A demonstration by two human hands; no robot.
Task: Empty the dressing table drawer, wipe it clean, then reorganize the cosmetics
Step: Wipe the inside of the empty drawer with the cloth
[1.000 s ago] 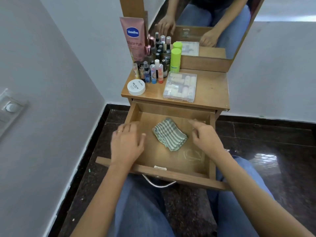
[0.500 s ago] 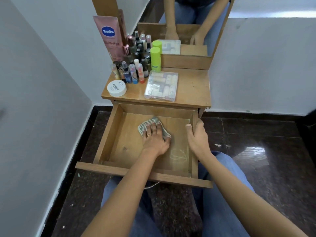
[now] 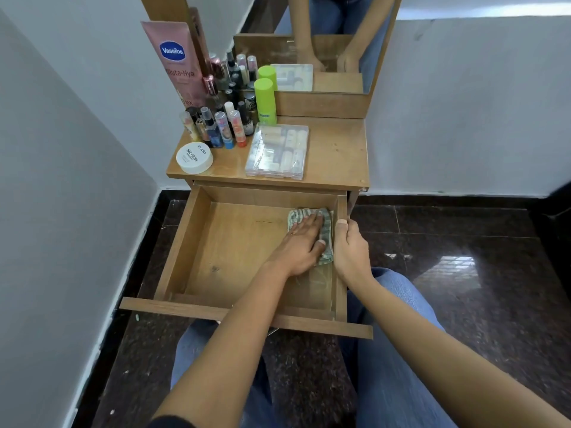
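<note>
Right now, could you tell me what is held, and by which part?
Right hand grips the drawer by its right wall; left hand presses flat on the cloth.

**Readable labels on the desk**

The tall pink tube at the back left of the desk carries a blue oval badge reading "Vaseline", with "Gluta-Hya" printed below it. The lid of the round white jar reads "zudio" and "NAIL POLISH". Print on the small bottles is too small to read.
</note>
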